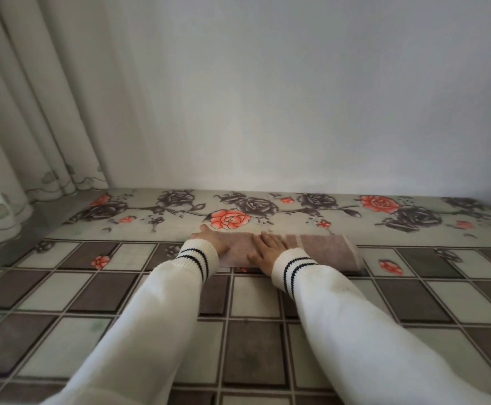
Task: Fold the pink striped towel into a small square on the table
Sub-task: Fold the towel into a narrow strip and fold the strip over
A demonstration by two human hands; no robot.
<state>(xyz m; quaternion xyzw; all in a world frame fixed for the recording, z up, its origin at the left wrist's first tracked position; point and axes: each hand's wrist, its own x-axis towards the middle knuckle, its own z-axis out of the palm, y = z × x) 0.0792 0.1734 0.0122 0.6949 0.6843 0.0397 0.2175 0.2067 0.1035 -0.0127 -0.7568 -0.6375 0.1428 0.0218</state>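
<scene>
While both palms press down on the cloth, the fingers of the right hand (268, 250) lie flat and slightly spread on the towel (320, 252), pointing away from the person; they grip nothing. The fingers of the left hand (210, 240) also lie extended and flat at the left end of the towel, with the thumb stretched toward the far edge. Whether the left fingertips pinch an edge beneath them cannot be told, as the hand covers that end.

The towel lies on the table (253, 346) as a long folded strip, running left to right, near the border where the checked pattern of the table cover meets the rose pattern. A paler stripe crosses the strip just right of the right hand. The right end shows a rounded folded edge and is free of both hands. White sleeves with dark cuff bands reach in from the near edge.

Step in hand, by judgement: flattening the strip after a lengthwise fold. The shape is a narrow rectangle, not yet a square, so the task appears about midway.

The next move calls for a crosswise fold: hold one end down, lift the other end, and lay it over with edges aligned. Press out creases afterward. The thick layers may spring open if released early.

A curtain (34, 112) hangs at the far left, well apart.
</scene>
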